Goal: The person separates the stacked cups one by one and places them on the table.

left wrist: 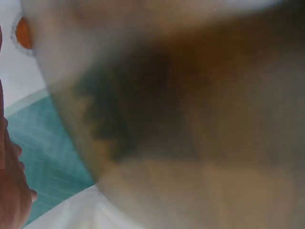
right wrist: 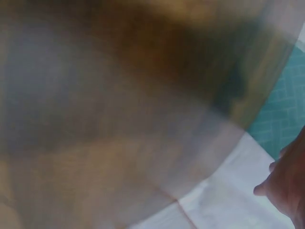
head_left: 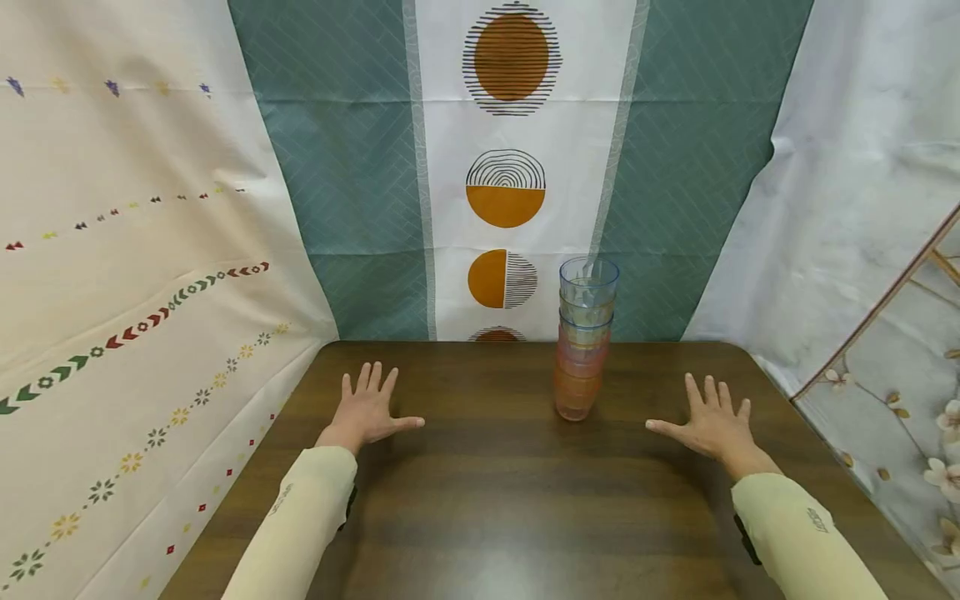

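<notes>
A tall stack of clear plastic cups stands upright on the dark wooden table, right of centre near the back edge. Its upper cups look bluish and yellowish, the lower ones pink to orange. To the left of the stack, my left hand is held over the table with fingers spread and nothing in it. On the other side, my right hand has its fingers spread too and holds nothing, its thumb pointing towards the cups. Each wrist view catches only part of its own hand at the frame's edge.
The brown table has a glossy top with rounded back corners. Behind it hangs a teal and white cloth with orange circles. An embroidered cream cloth covers the left side, and a white floral cloth the right.
</notes>
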`<state>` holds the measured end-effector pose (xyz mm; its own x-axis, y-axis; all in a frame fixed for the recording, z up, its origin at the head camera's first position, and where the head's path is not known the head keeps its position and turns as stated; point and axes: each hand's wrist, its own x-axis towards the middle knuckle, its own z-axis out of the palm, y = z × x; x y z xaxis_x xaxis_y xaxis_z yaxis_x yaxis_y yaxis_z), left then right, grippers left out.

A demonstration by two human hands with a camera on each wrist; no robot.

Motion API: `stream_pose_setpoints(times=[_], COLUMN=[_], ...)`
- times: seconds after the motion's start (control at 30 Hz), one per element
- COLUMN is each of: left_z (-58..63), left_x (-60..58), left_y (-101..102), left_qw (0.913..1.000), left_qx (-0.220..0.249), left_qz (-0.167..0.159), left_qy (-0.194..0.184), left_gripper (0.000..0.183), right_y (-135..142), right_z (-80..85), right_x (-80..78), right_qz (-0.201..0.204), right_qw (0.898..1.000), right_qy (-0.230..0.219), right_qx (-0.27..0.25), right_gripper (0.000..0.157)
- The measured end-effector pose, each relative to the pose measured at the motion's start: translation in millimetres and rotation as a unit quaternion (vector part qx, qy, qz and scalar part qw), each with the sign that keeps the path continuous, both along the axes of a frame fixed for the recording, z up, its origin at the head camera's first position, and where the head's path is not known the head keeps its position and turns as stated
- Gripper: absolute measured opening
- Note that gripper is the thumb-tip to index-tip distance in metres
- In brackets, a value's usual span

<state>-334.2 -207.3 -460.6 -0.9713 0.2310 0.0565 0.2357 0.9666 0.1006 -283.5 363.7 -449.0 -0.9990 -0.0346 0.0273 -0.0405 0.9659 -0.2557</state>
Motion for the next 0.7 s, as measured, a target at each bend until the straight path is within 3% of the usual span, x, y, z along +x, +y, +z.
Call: stream_pose_setpoints(times=[0.3,0.53,0.7], left_z=[-3.4,-2.0,0.2], left_x=[1.6,3.9,3.2], left_y=[0.9,-2.1,0.5], left_qw=[0.9995,0.9991,0.9989], left_qx=[0.030,0.035,0.045], left_qz=[0.007,0.023,0.017], left_qy=[0.002,0.000,0.003], left_gripper=[0.123,0.124,0.124], right_y=[-4.9,-15.5,-19.8], right_z=[-0.4,14.2,25.9], right_x=[0.9,-4.5,-10.1], right_qz=[0.002,0.004,0.002], right_qw=[0.999,0.999,0.999], right_qy=[0.030,0.034,0.043], right_qx=[-0.010,-0.024,-0.032], right_gripper=[0.121,0.122,0.122])
